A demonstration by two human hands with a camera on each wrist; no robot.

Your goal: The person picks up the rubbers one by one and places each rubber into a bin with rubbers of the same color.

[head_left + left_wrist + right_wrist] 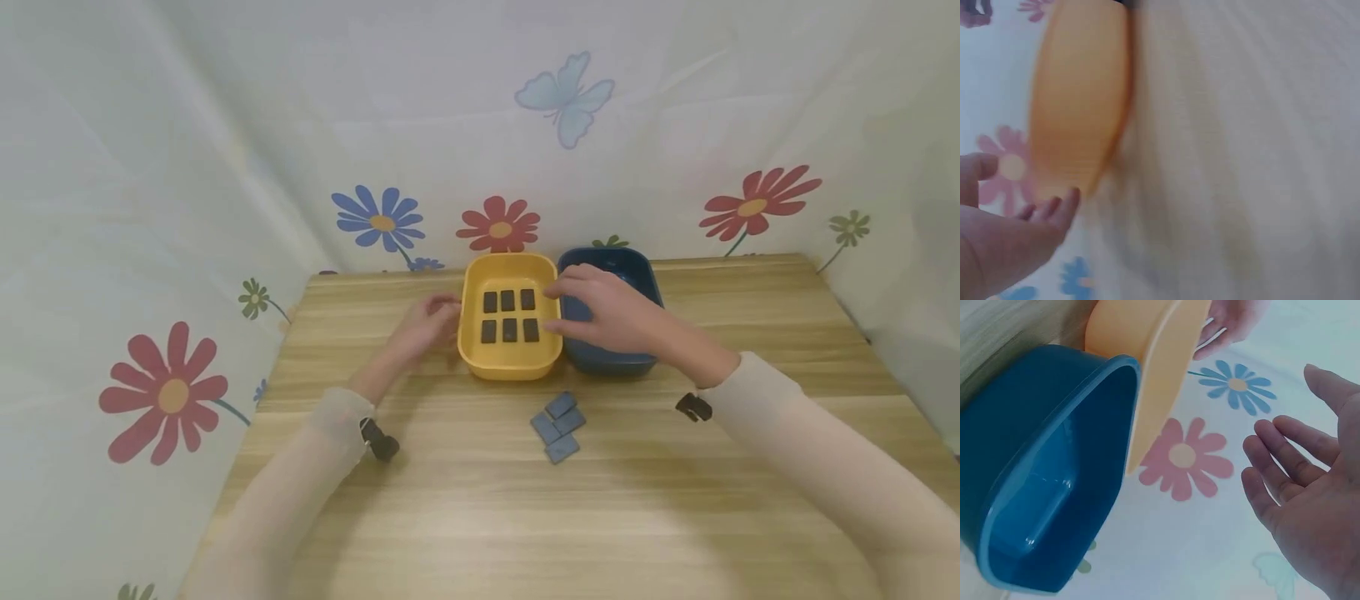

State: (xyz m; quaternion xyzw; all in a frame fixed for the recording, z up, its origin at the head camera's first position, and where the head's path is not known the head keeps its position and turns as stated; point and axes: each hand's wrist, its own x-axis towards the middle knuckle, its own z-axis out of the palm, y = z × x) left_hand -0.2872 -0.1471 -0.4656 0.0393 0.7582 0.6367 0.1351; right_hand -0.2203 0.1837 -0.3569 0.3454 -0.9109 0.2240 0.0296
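A yellow basin (512,367) stands at the back of the table, with several small dark rectangular tiles (510,330) laid in two rows on its floor. Against its right side is a dark blue basin (609,363); the right wrist view shows the blue basin's inside (1041,487) bare where visible. My left hand (426,328) is beside the yellow basin's left wall, fingers loosely bent, nothing in them. Over the blue basin hovers my right hand (611,312), thumb and fingers spread apart, fingertips near the yellow basin's right rim. It holds nothing in the right wrist view.
Several blue-grey tiles (558,427) lie in a loose cluster on the wooden table (450,483), in front of the basins. Behind the table hangs a white sheet (420,100) printed with flowers and a butterfly. Dark straps (381,442) sit at both wrists.
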